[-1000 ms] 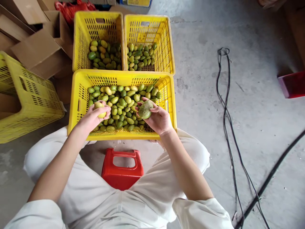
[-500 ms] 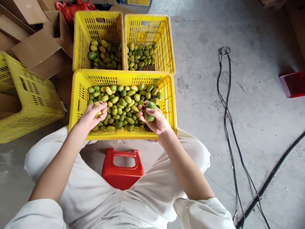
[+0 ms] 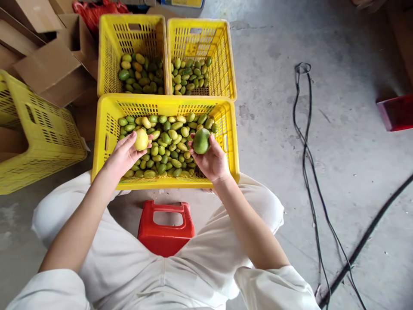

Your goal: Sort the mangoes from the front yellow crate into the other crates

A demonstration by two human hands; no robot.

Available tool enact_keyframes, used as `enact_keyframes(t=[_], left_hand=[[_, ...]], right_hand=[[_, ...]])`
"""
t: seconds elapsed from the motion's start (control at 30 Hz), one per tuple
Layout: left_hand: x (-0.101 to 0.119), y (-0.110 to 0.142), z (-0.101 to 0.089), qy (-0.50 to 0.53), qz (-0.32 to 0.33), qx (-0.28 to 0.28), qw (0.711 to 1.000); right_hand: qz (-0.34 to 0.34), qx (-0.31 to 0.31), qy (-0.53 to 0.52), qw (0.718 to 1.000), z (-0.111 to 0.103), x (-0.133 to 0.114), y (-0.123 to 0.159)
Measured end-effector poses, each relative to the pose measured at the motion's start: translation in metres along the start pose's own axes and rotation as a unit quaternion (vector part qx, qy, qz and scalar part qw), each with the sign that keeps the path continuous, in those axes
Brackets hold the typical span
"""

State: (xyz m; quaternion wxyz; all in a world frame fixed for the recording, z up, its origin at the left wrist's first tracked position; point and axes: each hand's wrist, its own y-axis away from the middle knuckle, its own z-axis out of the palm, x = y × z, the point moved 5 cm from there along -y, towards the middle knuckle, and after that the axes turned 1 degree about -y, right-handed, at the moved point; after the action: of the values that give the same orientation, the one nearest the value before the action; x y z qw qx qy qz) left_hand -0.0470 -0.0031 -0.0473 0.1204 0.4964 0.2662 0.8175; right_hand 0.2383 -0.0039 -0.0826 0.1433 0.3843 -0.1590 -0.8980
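In my left hand (image 3: 126,153) is a yellow, rounded fruit (image 3: 141,140), held between thumb and fingers. My right hand (image 3: 211,159) cradles a larger green fruit (image 3: 201,141), its palm turned up and its thumb along the side. Both hands are above the near yellow crate (image 3: 166,184), whose bottom is covered with small oval fruits (image 3: 166,138) in green and yellow. They look like small mangoes or a similar fruit, but I cannot tell the exact kind.
Behind stand two yellow crates, the left one (image 3: 101,64) and the right one (image 3: 232,64), both with fruit inside. Another yellow crate (image 3: 61,142) and cardboard boxes (image 3: 48,64) lie left. A red stool (image 3: 166,241) is between my legs. Black cables (image 3: 306,146) cross the right floor.
My left hand has turned and its fingers have loosened, so the yellow fruit shows more. The right hand has rolled its green fruit and opened its thumb to the side.
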Motion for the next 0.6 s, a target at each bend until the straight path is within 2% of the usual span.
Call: enact_keyframes(t=[0.13, 0.27, 0.4, 0.47, 0.6], left_hand=[[-0.002, -0.003, -0.004, -0.017, 0.017, -0.010, 1.000], [-0.001, 0.000, -0.002, -0.035, 0.033, -0.045, 0.998], [-0.006, 0.001, -0.001, -0.038, 0.009, -0.078, 0.996], [-0.009, 0.000, -0.003, -0.023, -0.001, -0.072, 0.997], [-0.012, -0.005, -0.008, 0.011, 0.013, -0.017, 1.000]], right_hand=[[-0.029, 0.031, 0.010, 0.999, -0.006, -0.004, -0.003], [-0.030, 0.064, -0.005, 0.998, -0.013, -0.009, -0.003], [-0.025, 0.071, -0.005, 0.997, -0.009, -0.009, 0.001], [-0.020, 0.070, -0.012, 0.997, -0.006, -0.007, 0.003], [0.004, 0.050, -0.052, 0.997, -0.001, -0.007, 0.004]])
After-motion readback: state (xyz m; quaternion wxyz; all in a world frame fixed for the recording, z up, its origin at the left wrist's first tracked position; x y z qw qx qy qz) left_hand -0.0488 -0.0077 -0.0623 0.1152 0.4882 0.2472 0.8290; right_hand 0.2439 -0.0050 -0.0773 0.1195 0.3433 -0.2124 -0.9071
